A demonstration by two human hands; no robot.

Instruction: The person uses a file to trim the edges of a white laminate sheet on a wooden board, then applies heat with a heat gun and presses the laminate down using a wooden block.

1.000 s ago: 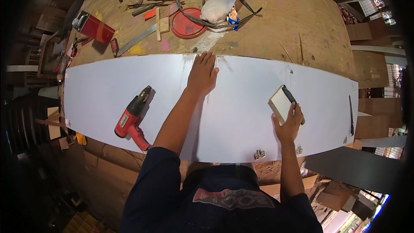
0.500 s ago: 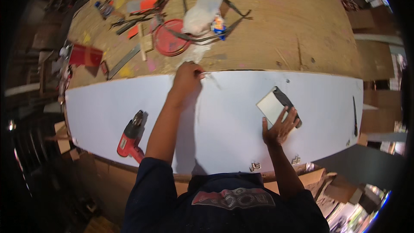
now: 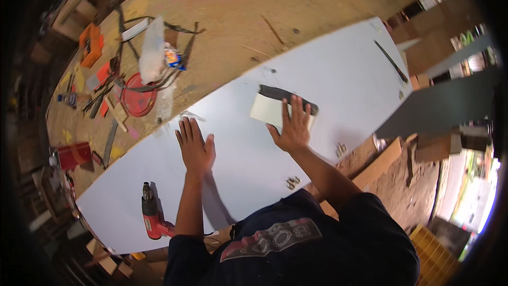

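A long white panel lies across the bench in front of me. My left hand rests flat on it near its far edge, fingers stretched out and holding nothing. Just beyond those fingertips are some thin scraps. My right hand has its fingers spread over a flat, pale square piece with a black strip along one edge; the fingertips lie on the black strip. To the left of my left forearm, a red heat gun with a dark nozzle lies on the panel.
Metal hinges sit along the near edge, with more to their right. A thin black strip lies at the far right. Beyond the panel are a red lid, a plastic bag, straps, an orange box and a red container.
My view has turned, so the panel now slants up to the right. My left hand has gone from curled at the panel's far edge to flat and open. The right hand stays on the pale piece.
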